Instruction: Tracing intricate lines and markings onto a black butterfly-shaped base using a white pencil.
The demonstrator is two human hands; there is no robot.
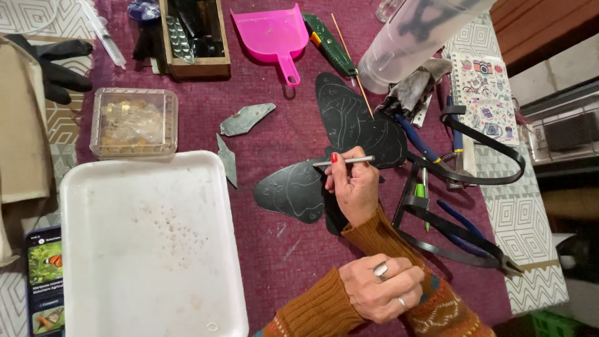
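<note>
- head view, centre of frame: right hand pinches a thin silver metal scribing tool between thumb and curled fingers, tool lying almost level, tip pointing left.
- tool sits over a dark grey butterfly-shaped slate piece with pale scratched lines on it; the slate lies flat on the maroon cloth, one wing in the upper centre, the other lower and to the left of the hand.
- lower centre: left hand, two silver rings, fingers curled together and wrapped over the right forearm in a brown knitted sleeve; holds no object.
- left of the slate: two small grey slate shards, apart from it.
- lower left: big white foam tray, speckled with crumbs.
- above the tray: clear plastic box of yellowish bits.
- bottom left edge: phone showing an orange butterfly picture.
- upper left: black glove.
- top centre: wooden box of tools, pink plastic dustpan, green-handled knife.
- top right: translucent plastic container lying tilted.
- right of the hand: black straps and blue-handled pliers, close beside the slate.
- upper right: patterned notebook.
</note>
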